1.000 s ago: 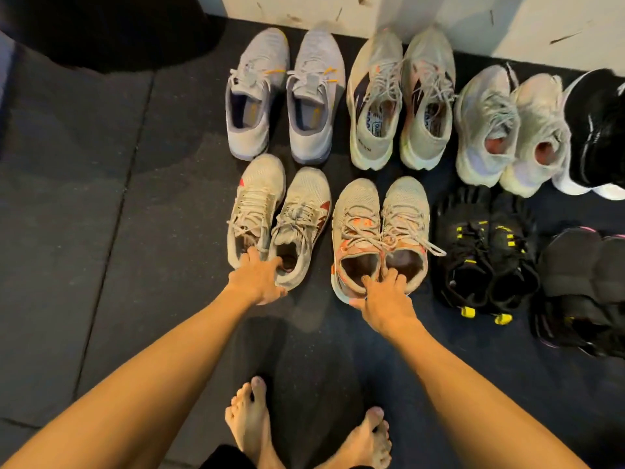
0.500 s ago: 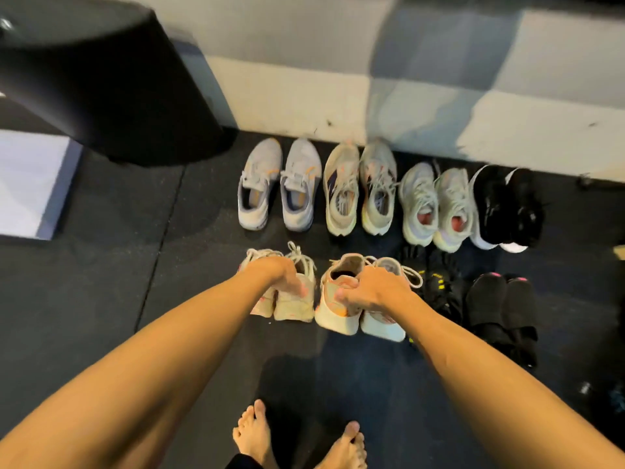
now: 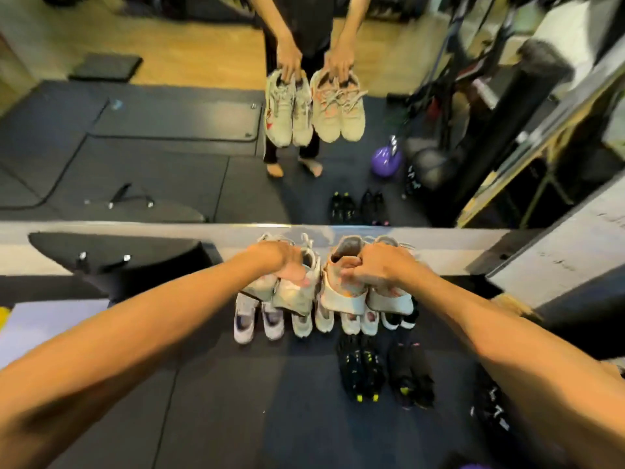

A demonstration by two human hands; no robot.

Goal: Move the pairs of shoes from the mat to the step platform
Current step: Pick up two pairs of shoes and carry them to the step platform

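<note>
1. Two pairs are off the mat (image 3: 270, 401) and in the air: the left hand (image 3: 285, 262) grips a beige pair with red marks (image 3: 287, 289) by the heel openings, and the right hand (image 3: 375, 269) grips a beige pair with orange accents (image 3: 351, 292) the same way, fingers curled into the collars.
2. Neither pair has reached the step platform, which I cannot pick out with certainty here; by my reading the carry has only begun.
3. Left on the mat: a back row beside the wall with a lilac-white pair (image 3: 258, 321), a cream pair (image 3: 313, 321), a white pair with pink insides (image 3: 360, 321) and a black-and-white pair (image 3: 400, 319), partly hidden by the held shoes.
4. In front of them lie a black pair with yellow dots (image 3: 360, 370) and a black pair with pink trim (image 3: 411, 374).
5. So six pairs appear to remain.
6. The held shoes hang heels up, toes down, laces loose; the mirror (image 3: 203, 130) above the wall shows them side by side in each hand.
</note>
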